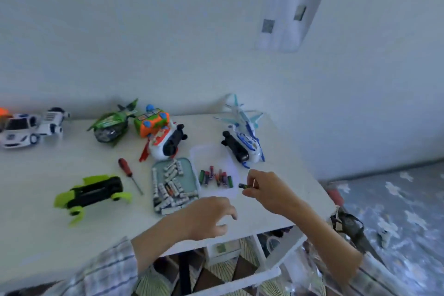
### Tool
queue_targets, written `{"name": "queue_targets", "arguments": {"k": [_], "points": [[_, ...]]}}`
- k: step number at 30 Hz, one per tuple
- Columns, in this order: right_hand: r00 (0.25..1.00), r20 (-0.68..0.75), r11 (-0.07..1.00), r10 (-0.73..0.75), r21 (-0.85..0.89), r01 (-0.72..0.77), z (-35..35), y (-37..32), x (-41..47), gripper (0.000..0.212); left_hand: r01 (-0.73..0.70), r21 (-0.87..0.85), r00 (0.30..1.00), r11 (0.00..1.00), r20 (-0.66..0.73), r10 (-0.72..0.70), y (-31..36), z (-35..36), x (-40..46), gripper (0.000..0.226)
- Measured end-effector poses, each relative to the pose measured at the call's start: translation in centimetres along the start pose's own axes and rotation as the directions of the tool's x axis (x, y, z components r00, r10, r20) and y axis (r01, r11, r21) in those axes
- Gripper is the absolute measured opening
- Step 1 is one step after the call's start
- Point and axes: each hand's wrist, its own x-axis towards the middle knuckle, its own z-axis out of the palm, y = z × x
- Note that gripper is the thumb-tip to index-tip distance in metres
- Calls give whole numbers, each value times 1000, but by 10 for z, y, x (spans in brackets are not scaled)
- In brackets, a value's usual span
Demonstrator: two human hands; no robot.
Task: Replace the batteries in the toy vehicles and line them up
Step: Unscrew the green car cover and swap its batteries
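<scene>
My right hand (266, 190) pinches a small dark battery (243, 186) just right of a clear tray (230, 151) that holds several coloured batteries (216, 177). My left hand (209, 216) hovers over the table's front edge, fingers spread, holding nothing. A teal tray (189, 163) full of white batteries (169, 185) lies left of the clear one. A blue and white toy plane (242, 137) lies on its side behind my right hand. A lime green car (92, 193) lies upside down at the left. A red and white toy (165, 142) lies behind the teal tray.
A red-handled screwdriver (129, 174) lies between the green car and the teal tray. At the back stand a green toy (110, 124), an orange and green toy (151, 121) and white cars (28, 126). The white table (48, 168) ends right of my right hand.
</scene>
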Motion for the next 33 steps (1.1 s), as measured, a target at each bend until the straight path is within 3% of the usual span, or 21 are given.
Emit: {"name": "queue_targets", "arguments": {"k": [8,14,19,22,27,31,33], "points": [[994,-47,993,-99,53,102,55,-120,104,18,114,-35,950,993,-287,-119,-123,-76,-92,26],[979,-184,974,92,221,-50,59,-129,145,18,246,-114,843,963,-466,-270,-229,-104,-137,22],[954,-139,952,267,194,-238,62,-103,158,29,432,-279,714,858,-475,-514,-299,-86,-172,25],[950,-129,950,285,171,-262,66,-93,159,30,484,-359,688,798,-407,-600,-316,-63,-188,25],[935,-243,964,259,118,-237,65,-108,155,21,443,-491,679,750,-362,-639,-311,-43,-200,22],[972,-213,970,97,238,-45,75,-165,146,10,265,-723,596,638,-398,-698,-284,-41,-217,70],[988,-152,964,-25,257,64,89,-198,132,8,201,-744,641,637,-393,-660,-269,-38,-225,77]]}}
